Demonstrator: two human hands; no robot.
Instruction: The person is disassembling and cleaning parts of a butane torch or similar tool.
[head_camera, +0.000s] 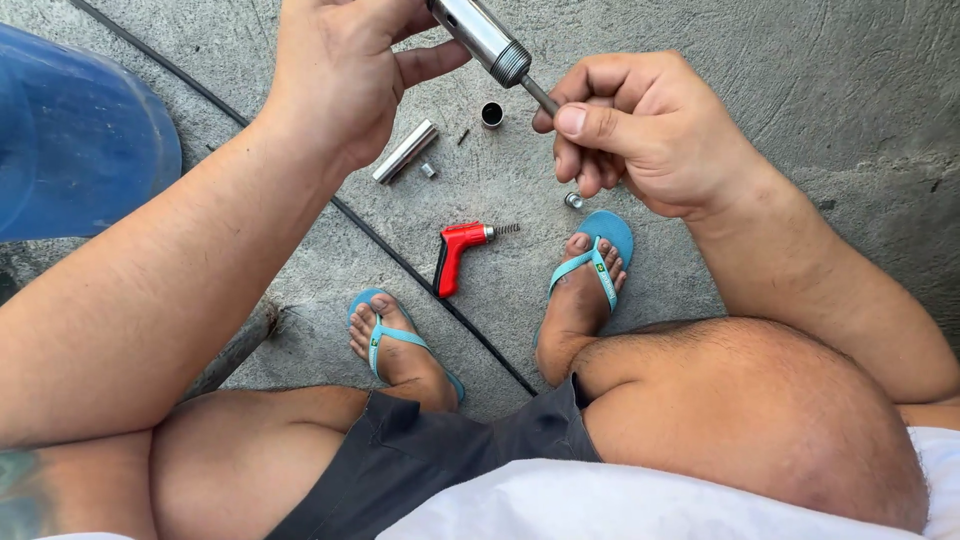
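Observation:
My left hand (345, 75) is shut on a shiny metal cylinder (485, 38) with a threaded end, held above the concrete floor. A thin rod (540, 95) sticks out of that threaded end, and my right hand (640, 125) pinches the rod between thumb and fingers. Below the hands, on the floor, lie a red pistol-shaped handle (455, 255) with a small spring at its tip, a second metal tube (404, 152), a short dark ring cap (492, 114) and small metal fittings (573, 200).
A blue plastic container (75, 140) stands at the left. A black cable (400, 262) runs diagonally across the concrete. My feet in blue flip-flops (605, 235) rest on either side of the red handle; my knees fill the lower frame.

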